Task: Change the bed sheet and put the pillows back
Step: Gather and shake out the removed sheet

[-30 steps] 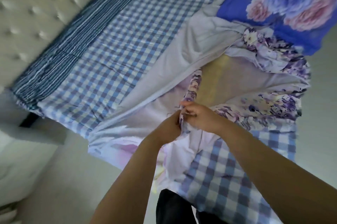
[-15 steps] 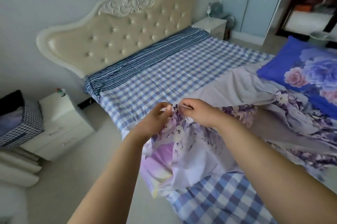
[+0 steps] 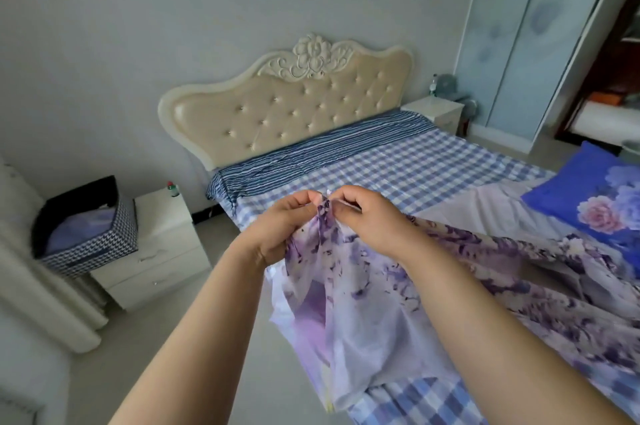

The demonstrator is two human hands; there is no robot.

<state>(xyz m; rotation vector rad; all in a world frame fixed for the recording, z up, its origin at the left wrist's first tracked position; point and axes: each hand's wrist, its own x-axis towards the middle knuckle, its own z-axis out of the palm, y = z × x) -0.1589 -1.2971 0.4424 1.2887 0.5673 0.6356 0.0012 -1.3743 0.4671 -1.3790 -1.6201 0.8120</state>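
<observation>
Pinching one gathered edge of the floral sheet [image 3: 381, 303] between thumb and fingertips, the left hand [image 3: 284, 230] and right hand [image 3: 367, 220] meet knuckle to knuckle above the near side of the bed [image 3: 398, 165], forearms extended forward. Slide the hands apart along the hem, keeping it taut, before spreading. The sheet trails across the checked cover toward the blue pillow [image 3: 595, 196], with the headboard [image 3: 287, 113] beyond.
</observation>
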